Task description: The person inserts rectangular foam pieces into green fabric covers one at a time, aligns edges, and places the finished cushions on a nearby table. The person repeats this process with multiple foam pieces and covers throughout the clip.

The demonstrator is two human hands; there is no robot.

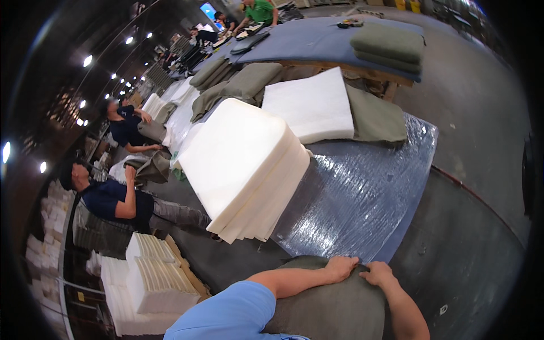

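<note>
Bulging up from the lower edge of the view, the olive-green cushion (328, 309) sits right in front of the person, pressed against their body, its rounded top edge meeting the near edge of the table (396, 238). The left hand (340, 267) lies curled over that top edge with fingers bent down onto the fabric, and the right hand (378, 273) rests just beside it, fingers likewise closed over the seam; both look to be pinching or pressing the cover rather than lying flat. The cushion appears soft and springy, light for its bulk, with a woven cover that should give decent friction; it would likely sag if lifted from one corner, so the edge or both sides seem the sound places to grip. Beyond the hands, the table is wrapped in shiny plastic film (357, 192). On it stands a tall stack of white foam slabs (243, 164), and farther back a single white foam pad (309, 105) beside more folded olive covers (374, 119).
</note>
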